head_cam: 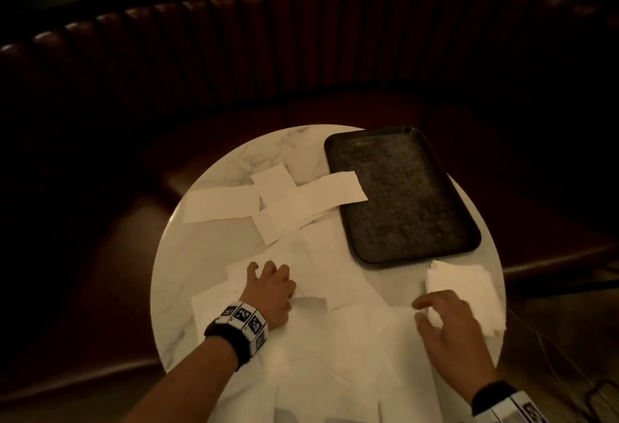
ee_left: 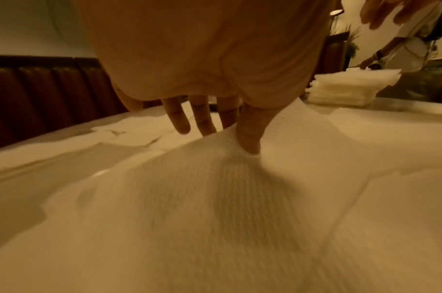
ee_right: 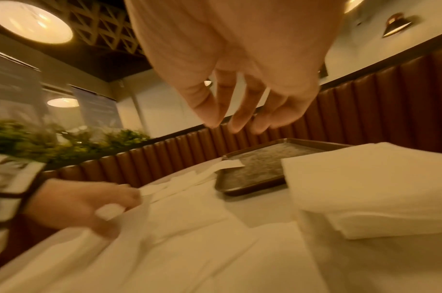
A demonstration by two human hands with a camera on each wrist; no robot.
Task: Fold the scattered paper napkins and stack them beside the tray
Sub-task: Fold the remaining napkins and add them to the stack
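Several white paper napkins lie scattered and overlapping on the round marble table (head_cam: 187,255). My left hand (head_cam: 268,283) rests on one unfolded napkin (ee_left: 215,198) with its fingers spread and nearly straight. Its thumb (ee_left: 250,144) presses the paper into a raised ridge. My right hand (head_cam: 435,318) hovers above the table with loose fingers (ee_right: 237,123) and holds nothing. It is just in front of the stack of folded napkins (head_cam: 459,283), which sits by the near short edge of the dark tray (head_cam: 402,205).
One long napkin (head_cam: 331,191) lies with its end over the tray's left rim. More flat napkins (head_cam: 221,203) lie at the far left of the table. A dark ribbed leather bench (head_cam: 301,54) curves round behind. Another person (ee_left: 403,45) is in the background.
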